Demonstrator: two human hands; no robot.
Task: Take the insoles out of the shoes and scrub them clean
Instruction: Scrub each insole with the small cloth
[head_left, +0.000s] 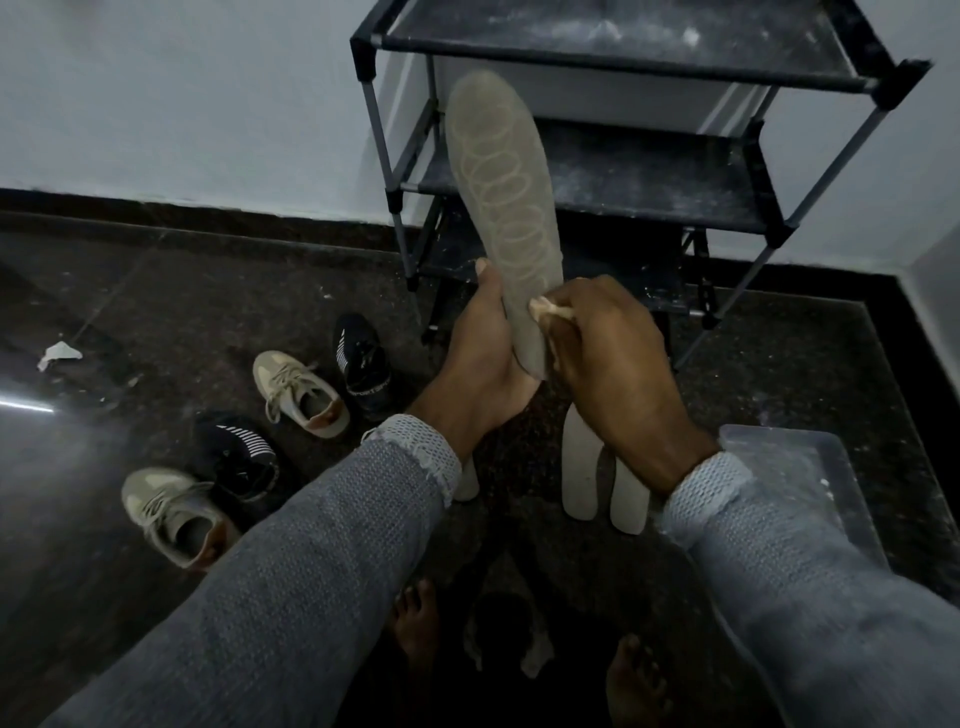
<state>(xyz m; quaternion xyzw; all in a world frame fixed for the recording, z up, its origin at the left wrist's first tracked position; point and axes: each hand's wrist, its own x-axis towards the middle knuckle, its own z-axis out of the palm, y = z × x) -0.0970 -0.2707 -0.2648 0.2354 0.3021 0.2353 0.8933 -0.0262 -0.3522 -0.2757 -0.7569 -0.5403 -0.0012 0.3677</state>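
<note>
Four shoes: all stand on the dark speckled floor (156, 312) in the left half of the frame, none in a hand.
Shoe rack (639, 171): black shelves on grey poles, upper centre to upper right, against the pale wall; its shelves are dusted with white specks.
Plastic tub (800, 467): clear, at the right edge, partly behind the right sleeve.
Held insole (501, 208): grey, upright in the centre of the frame, toe end up in front of the rack, a chain of pale loops running down its face.
Beige shoes: one (298, 389) left of centre with pale laces, the other (171, 514) at lower left.
Black shoes: one (363, 364) just right of the upper beige shoe, white stripes on its side and white lettering on the collar too small to read; the other (239, 457) between the two beige shoes, also striped.
Loose insoles: two (579, 467) lie side by side on the floor below the right hand, a third (467, 486) peeks out under the left wrist.
Left hand (483, 353): fingers curled round the heel end of the held insole, thumb up along its left edge.
Right hand (608, 348): fingers bunched round a small pale cloth (550, 310), pressing it to the insole's lower right edge.
Paper scrap (57, 353): white, on the floor at far left.
</note>
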